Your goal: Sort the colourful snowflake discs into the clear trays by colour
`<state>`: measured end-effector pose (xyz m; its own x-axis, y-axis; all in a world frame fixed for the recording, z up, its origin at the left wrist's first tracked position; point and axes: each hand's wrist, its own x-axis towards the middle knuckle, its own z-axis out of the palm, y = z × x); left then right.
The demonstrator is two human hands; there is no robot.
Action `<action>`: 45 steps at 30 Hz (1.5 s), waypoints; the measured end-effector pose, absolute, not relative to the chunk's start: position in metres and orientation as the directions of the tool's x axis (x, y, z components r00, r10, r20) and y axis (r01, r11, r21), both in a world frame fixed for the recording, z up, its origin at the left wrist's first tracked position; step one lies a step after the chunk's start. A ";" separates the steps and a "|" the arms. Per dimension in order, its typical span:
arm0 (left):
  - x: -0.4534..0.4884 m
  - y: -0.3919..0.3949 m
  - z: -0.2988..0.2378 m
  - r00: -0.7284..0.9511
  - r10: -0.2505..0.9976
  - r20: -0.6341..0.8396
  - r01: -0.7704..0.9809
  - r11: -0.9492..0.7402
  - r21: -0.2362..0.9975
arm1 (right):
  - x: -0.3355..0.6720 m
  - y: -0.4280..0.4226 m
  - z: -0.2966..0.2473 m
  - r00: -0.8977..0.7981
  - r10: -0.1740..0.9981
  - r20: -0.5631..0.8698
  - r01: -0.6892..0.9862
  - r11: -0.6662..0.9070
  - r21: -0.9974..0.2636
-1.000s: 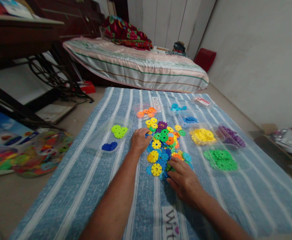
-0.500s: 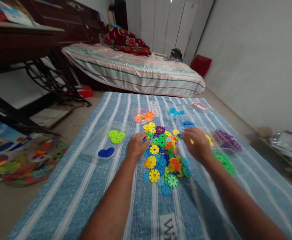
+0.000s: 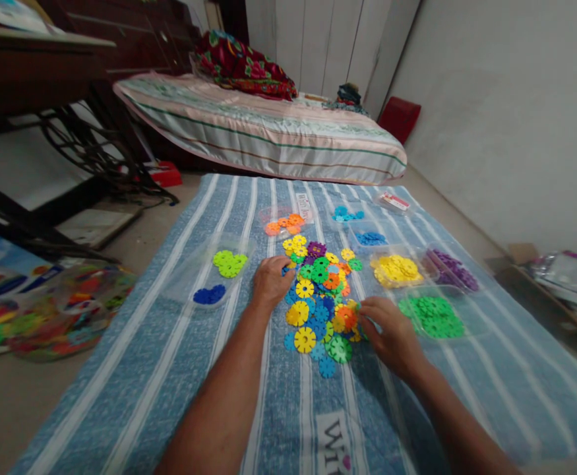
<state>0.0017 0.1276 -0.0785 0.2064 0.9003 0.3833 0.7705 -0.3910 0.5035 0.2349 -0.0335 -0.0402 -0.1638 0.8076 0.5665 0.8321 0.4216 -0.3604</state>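
Observation:
A loose heap of notched plastic discs (image 3: pixel 304 340) in yellow, blue, green, orange and purple lies on the striped cloth between my hands. My left hand (image 3: pixel 271 284) rests at the heap's upper left, fingers closed on a dark blue disc (image 3: pixel 285 270) that is partly hidden. At the right side of the heap, my right hand (image 3: pixel 392 336) has thumb and fingers closed around a small greenish-blue disc (image 3: pixel 358 307), mostly covered by the fingertips.
Clear trays to the right hold yellow discs (image 3: pixel 397 270), green discs (image 3: pixel 431 315), purple discs (image 3: pixel 450 269) and blue discs (image 3: pixel 371 239). Farther back are orange discs (image 3: pixel 285 224) and light blue discs (image 3: pixel 347 214). A left tray (image 3: pixel 184 280) holds lime and dark blue discs.
My right hand has moved down and toward me, from beside the yellow tray to the heap's right edge. My left hand stays nearly in place. The view has tilted slightly.

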 end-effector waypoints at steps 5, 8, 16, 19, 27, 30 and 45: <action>0.001 0.128 -0.078 0.217 0.896 0.386 0.764 -0.402 0.504 | 0.246 -0.071 -0.062 -0.057 0.834 0.549 0.888 0.294 -0.355; 0.001 0.128 -0.077 0.220 0.895 0.388 0.757 -0.407 0.511 | 0.249 -0.086 -0.073 0.001 0.847 0.532 0.918 0.210 -0.336; 0.001 0.129 -0.074 0.220 0.898 0.381 0.766 -0.401 0.502 | 0.244 -0.079 -0.084 -0.027 0.855 0.518 0.926 0.217 -0.310; 0.001 0.129 -0.074 0.225 0.901 0.371 0.767 -0.399 0.503 | 0.243 -0.070 -0.082 -0.039 0.863 0.504 0.932 0.214 -0.294; 0.001 0.128 -0.073 0.226 0.902 0.368 0.764 -0.398 0.508 | 0.261 -0.058 -0.070 -0.162 0.895 0.416 0.898 0.308 -0.314; 0.001 0.128 -0.072 0.228 0.903 0.364 0.762 -0.398 0.511 | 0.266 -0.058 -0.066 -0.176 0.901 0.396 0.877 0.326 -0.352; 0.001 0.131 -0.074 0.224 0.900 0.373 0.764 -0.400 0.506 | 0.271 -0.075 -0.080 -0.021 0.906 0.422 0.897 0.204 -0.392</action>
<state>0.0005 0.1305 -0.0741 0.2236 0.9004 0.3733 0.7641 -0.3997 0.5063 0.2711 -0.0747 -0.0804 -0.0214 0.9062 0.4223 0.8971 0.2039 -0.3920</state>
